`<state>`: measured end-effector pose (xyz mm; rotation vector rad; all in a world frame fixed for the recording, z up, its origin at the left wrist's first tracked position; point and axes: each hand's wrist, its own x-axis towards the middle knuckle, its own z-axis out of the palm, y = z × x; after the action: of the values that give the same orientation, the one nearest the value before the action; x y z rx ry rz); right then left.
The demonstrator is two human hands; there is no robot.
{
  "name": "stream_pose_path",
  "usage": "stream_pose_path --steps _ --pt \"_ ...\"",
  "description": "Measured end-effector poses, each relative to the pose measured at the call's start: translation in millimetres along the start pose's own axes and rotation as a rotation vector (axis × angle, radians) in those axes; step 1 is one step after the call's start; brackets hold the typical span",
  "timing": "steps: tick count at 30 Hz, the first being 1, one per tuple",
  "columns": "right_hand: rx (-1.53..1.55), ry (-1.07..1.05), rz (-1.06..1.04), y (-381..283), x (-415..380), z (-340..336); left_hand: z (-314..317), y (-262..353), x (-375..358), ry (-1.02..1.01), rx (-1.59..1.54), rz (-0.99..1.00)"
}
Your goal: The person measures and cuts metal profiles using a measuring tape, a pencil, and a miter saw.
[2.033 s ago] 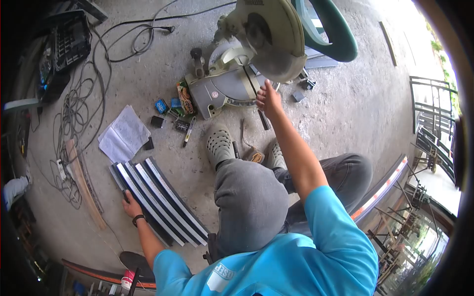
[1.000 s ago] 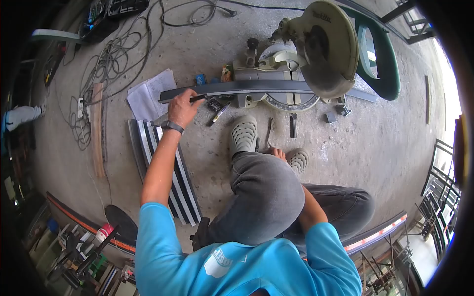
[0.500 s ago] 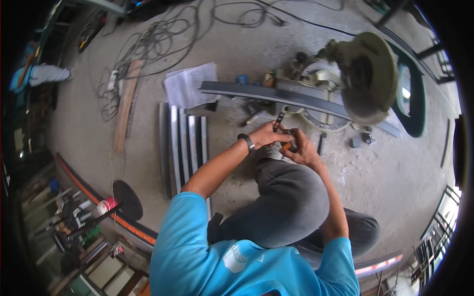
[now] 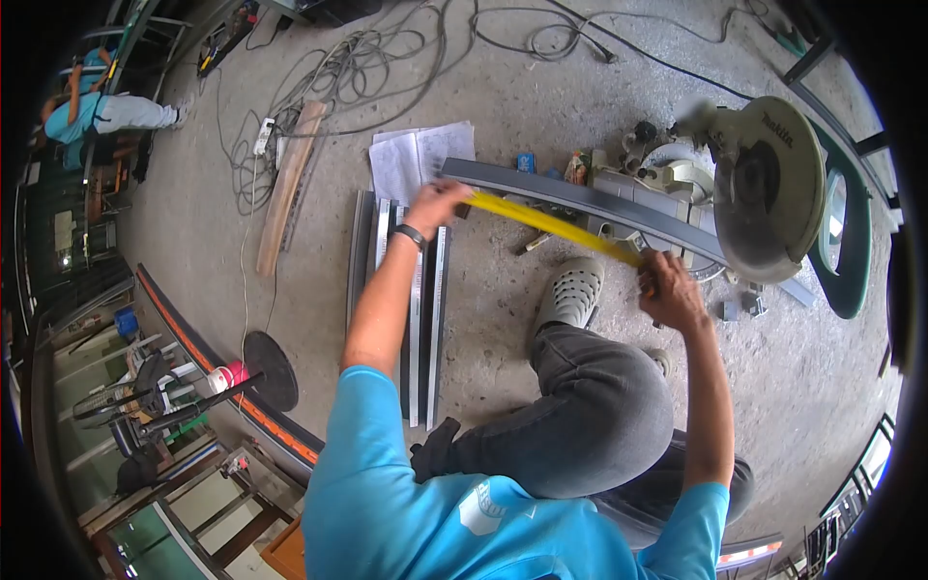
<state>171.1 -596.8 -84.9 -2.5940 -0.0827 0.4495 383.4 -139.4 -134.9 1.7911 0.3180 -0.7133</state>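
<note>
A yellow tape measure (image 4: 551,224) is stretched out between my two hands, its blade running alongside a long grey metal profile (image 4: 580,201). My left hand (image 4: 437,205) is closed on the blade's free end, close by the left end of the profile. At the other end, my right hand (image 4: 674,293) wraps around the tape case, which is mostly hidden by the fingers. The profile lies across the bed of a miter saw (image 4: 768,184), whose blade guard stands over its right part.
Several metal profiles (image 4: 416,319) lie side by side on the floor, below paper sheets (image 4: 454,145). Farther left are a wooden board (image 4: 290,193) and tangled cables (image 4: 358,68). My shoe (image 4: 572,292) is in front of the saw. Another person (image 4: 87,116) bends at the far left.
My hands have moved apart, left hand toward the profile's left end and right hand to the right. The yellow blade is now drawn out between them.
</note>
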Motion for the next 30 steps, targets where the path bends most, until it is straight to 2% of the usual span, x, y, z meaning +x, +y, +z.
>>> stream_pose_path --steps 1,3,6,8,9,10,11,12,13,15,18,21,22,24,30 --pt "-0.015 0.047 -0.008 6.5 -0.5 -3.8 -23.5 -9.3 13.0 0.15 -0.013 0.031" --pt "-0.098 0.168 -0.026 3.6 1.5 -17.4 -47.4 -17.6 26.4 0.305 -0.033 0.062" --pt "-0.131 0.174 -0.003 15.9 10.3 -19.6 -44.3 -23.4 44.5 0.363 0.016 0.06" --pt "-0.156 0.148 0.035 19.2 14.3 -18.3 -43.0 -34.3 61.9 0.334 0.182 0.037" --pt "-0.136 0.076 0.108 16.2 16.1 -21.3 -38.5 -47.1 72.1 0.397 0.279 0.289" --pt "-0.158 0.089 0.092 15.6 16.0 -21.3 -27.2 -31.6 62.4 0.458 0.386 0.27" --pt "-0.146 0.112 0.111 21.9 15.5 -13.9 -13.9 -29.4 60.0 0.606 0.494 0.45" --pt "-0.135 0.095 0.097 23.2 15.6 -14.0 11.1 9.7 29.7 0.574 0.604 0.328" --pt "-0.162 0.114 0.088 27.4 16.8 -8.0 33.1 21.6 15.3 0.462 0.556 0.479" --pt "-0.15 0.115 0.085 23.6 15.5 -8.9 76.9 26.4 2.5 0.159 0.782 0.852" --pt "-0.177 0.1 0.07 24.7 17.7 -8.7 139.5 33.5 -6.6 0.053 1.263 0.991" --pt "-0.185 0.107 0.091 19.7 15.7 -7.8 162.2 32.1 26.2 -0.049 1.447 0.854" --pt "-0.181 0.092 0.1 18.4 15.5 -7.4 159.0 33.8 28.2 -0.044 1.362 0.883" --pt "-0.183 0.073 0.123 14.9 12.7 -7.5 149.8 36.1 32.1 -0.041 1.426 0.847" --pt "-0.246 0.003 0.164 21.7 -2.8 -7.2 70.5 29.1 32.8 0.058 1.468 0.675"
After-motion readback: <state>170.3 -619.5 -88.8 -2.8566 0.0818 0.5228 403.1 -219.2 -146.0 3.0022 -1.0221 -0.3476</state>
